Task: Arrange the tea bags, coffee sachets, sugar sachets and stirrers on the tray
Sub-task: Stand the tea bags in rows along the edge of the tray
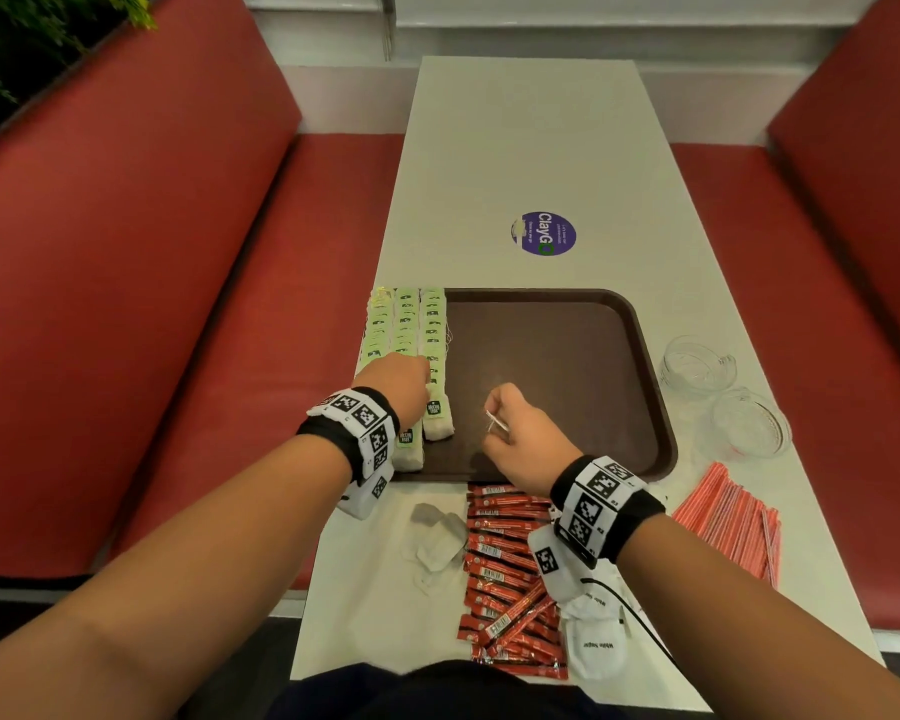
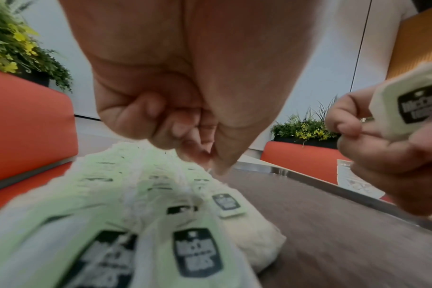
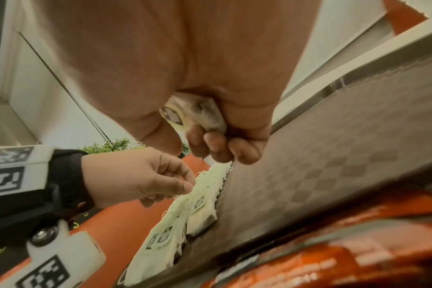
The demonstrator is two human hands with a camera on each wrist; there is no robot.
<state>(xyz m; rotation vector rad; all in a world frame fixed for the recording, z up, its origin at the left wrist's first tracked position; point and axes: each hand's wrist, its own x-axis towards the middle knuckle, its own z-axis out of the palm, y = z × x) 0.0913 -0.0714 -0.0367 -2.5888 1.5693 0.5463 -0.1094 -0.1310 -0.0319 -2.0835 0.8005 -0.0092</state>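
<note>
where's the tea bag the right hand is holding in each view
Head: barely visible, only its white tag and string poke out of the right hand at tea bag, above the brown tray.
Left wrist: far right edge, tag facing the camera, tea bag.
Right wrist: centre, tucked under the palm, tea bag.
Shared landmark: the rows of green-tagged tea bags on the tray's left side.

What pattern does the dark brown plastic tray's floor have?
A faint checkerboard of lighter and darker squares on the dark brown plastic tray; clearest in the right wrist view.
</note>
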